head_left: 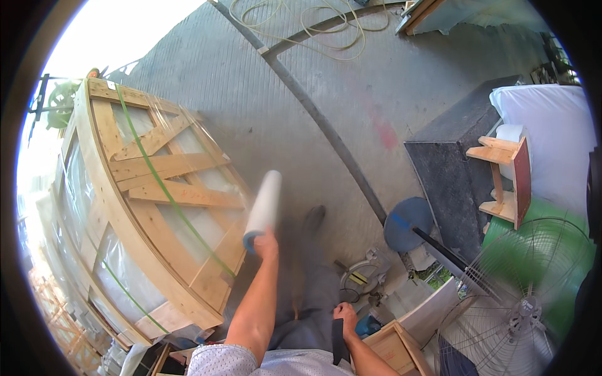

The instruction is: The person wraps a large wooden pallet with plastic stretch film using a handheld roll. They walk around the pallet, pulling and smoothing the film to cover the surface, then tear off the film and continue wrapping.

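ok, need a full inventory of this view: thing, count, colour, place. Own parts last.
roll: 1, whitish, blue end, in left hand
crate: 1, pale wood, left
straps: at least 2, green, on crate
hose or cable: count unclear, cream, top centre
block: 1, dark grey, right
frame: 1, wood, reddish-brown panel, right
covered bundle: 1, white, far right
rounded object: 1, green, behind fan
fan: 1, grey, lower right
disc: 1, blue-grey, right of centre
saw-like machine: 1, grey, lower centre
box: 1, wood, lower right
floor: grey
left hand: 1, around roll
right hand: 1, lower centre
Rim clutter: unclear
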A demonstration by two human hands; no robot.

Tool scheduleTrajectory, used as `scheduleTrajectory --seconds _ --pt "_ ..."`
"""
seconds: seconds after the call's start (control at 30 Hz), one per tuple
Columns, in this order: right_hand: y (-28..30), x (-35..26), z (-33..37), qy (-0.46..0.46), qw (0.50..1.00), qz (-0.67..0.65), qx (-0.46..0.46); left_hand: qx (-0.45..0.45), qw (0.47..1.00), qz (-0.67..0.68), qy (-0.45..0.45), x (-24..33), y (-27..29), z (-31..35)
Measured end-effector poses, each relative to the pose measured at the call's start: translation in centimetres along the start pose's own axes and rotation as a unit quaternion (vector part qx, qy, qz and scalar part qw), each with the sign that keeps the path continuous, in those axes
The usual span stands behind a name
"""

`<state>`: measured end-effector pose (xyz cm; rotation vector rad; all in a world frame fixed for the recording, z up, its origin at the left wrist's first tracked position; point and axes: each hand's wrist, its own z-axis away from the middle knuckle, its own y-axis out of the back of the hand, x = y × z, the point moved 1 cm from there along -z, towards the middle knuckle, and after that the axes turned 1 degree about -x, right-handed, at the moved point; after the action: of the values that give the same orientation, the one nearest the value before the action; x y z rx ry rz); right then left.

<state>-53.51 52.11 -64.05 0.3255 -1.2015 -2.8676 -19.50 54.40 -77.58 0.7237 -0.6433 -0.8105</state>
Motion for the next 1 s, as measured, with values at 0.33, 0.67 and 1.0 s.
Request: scheduleTrajectory --seconds 0.33,0.67,1.0 --pt "-4.8 -0.5 5.0 -0.071 0.997 -0.019 0.027 -0.063 0.856 -0.333 -0.391 -8.2 3.1 3.1" --pt "-8.7 -0.5 9.1 -0.108 0.992 -0.062 0.015 -0.032 0.948 -0.209 -0.239 -12.4 3.7 3.1" --pt "-12.9 3.6 13.5 -0.100 0.993 -0.066 0.017 -0.112 0.920 -0.222 -0.304 -16.0 5.8 2.9"
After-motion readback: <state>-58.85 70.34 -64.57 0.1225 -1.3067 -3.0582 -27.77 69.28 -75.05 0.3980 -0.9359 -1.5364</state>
